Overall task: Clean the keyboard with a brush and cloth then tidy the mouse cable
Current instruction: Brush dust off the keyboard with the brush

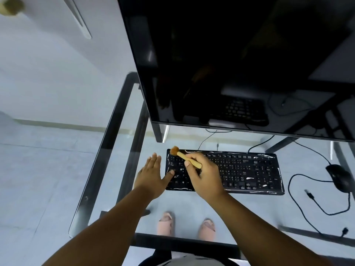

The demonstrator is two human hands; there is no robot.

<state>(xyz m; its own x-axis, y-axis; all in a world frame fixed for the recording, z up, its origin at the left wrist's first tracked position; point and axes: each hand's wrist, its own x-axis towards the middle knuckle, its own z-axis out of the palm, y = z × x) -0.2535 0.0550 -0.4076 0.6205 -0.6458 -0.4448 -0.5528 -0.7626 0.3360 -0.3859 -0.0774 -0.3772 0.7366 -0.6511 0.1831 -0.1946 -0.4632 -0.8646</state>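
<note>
A black keyboard (240,169) with white smears lies on the glass desk (107,146). My right hand (203,175) grips a small wooden brush (185,157) whose brown bristles touch the keyboard's far left corner. My left hand (151,173) lies flat beside the keyboard's left edge, fingers apart, thumb resting on the keys. A black mouse (339,177) sits to the right, and its cable (299,198) loops loosely over the desk to a free USB plug (309,193). No cloth is in view.
A large dark monitor (230,64) stands close behind the keyboard and overhangs it. Other cables run behind the keyboard. Through the glass I see my feet in pink slippers (167,223) and the black desk frame.
</note>
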